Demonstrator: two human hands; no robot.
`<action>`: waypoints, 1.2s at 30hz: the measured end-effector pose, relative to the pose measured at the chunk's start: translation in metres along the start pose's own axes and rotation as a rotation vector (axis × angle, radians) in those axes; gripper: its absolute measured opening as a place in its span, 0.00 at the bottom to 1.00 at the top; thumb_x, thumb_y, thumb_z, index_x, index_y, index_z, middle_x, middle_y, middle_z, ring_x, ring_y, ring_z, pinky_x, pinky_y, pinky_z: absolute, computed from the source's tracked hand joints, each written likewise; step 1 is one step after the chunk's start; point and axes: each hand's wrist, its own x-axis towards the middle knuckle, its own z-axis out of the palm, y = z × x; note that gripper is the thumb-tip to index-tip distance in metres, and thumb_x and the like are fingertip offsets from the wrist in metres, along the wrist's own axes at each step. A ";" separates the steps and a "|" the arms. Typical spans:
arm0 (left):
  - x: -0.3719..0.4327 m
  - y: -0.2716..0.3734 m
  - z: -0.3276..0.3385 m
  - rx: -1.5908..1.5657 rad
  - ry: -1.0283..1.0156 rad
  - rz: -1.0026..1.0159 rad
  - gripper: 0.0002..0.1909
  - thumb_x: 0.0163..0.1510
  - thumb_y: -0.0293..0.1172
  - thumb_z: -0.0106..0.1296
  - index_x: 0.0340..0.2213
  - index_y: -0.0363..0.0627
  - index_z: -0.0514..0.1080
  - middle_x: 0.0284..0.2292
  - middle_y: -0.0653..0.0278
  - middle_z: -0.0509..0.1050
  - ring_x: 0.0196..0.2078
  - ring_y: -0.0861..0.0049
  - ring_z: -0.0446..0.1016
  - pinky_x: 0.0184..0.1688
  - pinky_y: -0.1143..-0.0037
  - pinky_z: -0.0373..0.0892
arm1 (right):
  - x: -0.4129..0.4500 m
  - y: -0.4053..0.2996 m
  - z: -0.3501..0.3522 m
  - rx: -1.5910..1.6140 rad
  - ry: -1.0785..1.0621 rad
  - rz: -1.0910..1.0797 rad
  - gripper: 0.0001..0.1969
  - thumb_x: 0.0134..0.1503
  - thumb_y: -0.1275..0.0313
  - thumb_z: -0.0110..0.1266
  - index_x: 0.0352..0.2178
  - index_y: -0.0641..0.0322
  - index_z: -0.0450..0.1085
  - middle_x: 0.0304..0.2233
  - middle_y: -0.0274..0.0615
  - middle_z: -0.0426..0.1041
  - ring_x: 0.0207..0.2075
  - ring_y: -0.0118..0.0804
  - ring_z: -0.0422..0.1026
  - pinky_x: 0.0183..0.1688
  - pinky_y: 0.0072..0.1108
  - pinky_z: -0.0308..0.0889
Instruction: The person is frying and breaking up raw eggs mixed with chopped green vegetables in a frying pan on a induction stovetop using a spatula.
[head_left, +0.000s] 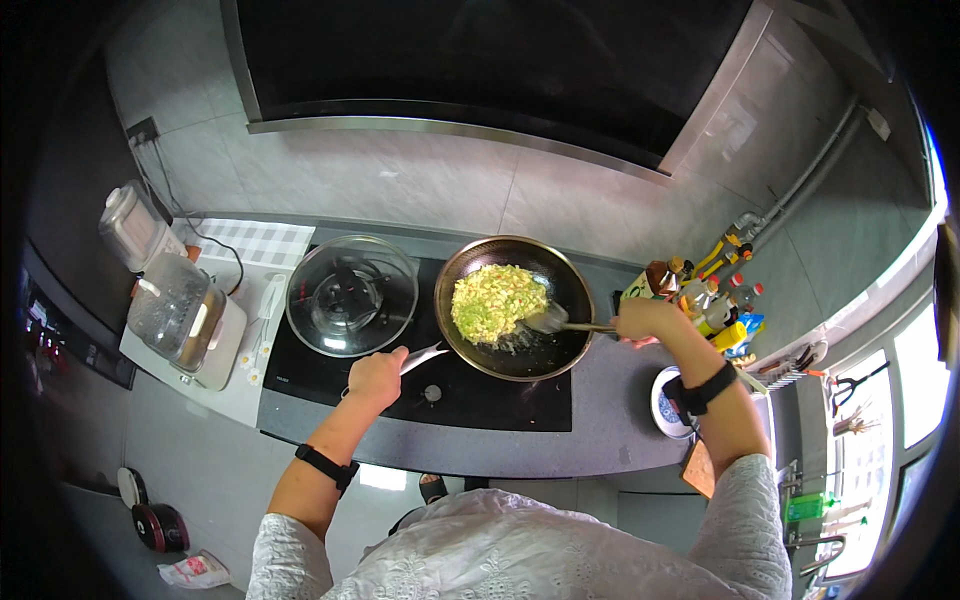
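Note:
My left hand (377, 377) is closed around the metal handle (424, 358) of a dark wok (559, 279) on the black cooktop (480, 409). A mound of chopped green and yellow food (491, 302) with small red bits lies in the left and middle of the wok. My right hand (643, 320) holds the handle of a metal spatula (551, 319), whose blade rests in the wok against the right edge of the food. Some oily liquid glistens below the mound.
A glass lid (352, 295) lies on the cooktop's left side. Farther left stand a steamer-like appliance (184, 319) and a blender-like one (135, 225). Several bottles (709, 296), a white and blue bowl (667, 401) and a wooden board (699, 469) are at the right. A range hood (465, 131) hangs above.

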 end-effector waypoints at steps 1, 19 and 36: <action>0.000 0.000 0.001 0.001 -0.001 -0.004 0.12 0.50 0.25 0.51 0.39 0.51 0.69 0.31 0.56 0.78 0.35 0.58 0.79 0.36 0.63 0.74 | 0.019 0.002 0.013 0.285 -0.024 -0.003 0.17 0.58 0.63 0.47 0.27 0.66 0.76 0.19 0.43 0.74 0.18 0.36 0.73 0.22 0.28 0.68; 0.003 -0.006 0.009 0.005 0.027 0.008 0.13 0.50 0.25 0.50 0.39 0.51 0.68 0.30 0.55 0.78 0.34 0.57 0.79 0.35 0.63 0.74 | -0.032 0.040 0.032 0.083 0.708 -0.311 0.15 0.55 0.57 0.53 0.34 0.55 0.76 0.30 0.49 0.77 0.34 0.53 0.76 0.39 0.39 0.70; 0.002 -0.008 0.013 -0.020 0.040 0.008 0.15 0.48 0.30 0.56 0.39 0.49 0.67 0.29 0.54 0.77 0.33 0.55 0.78 0.35 0.60 0.72 | 0.065 -0.011 0.110 1.057 -0.079 -0.198 0.21 0.61 0.54 0.49 0.35 0.63 0.75 0.15 0.29 0.65 0.12 0.25 0.59 0.15 0.20 0.55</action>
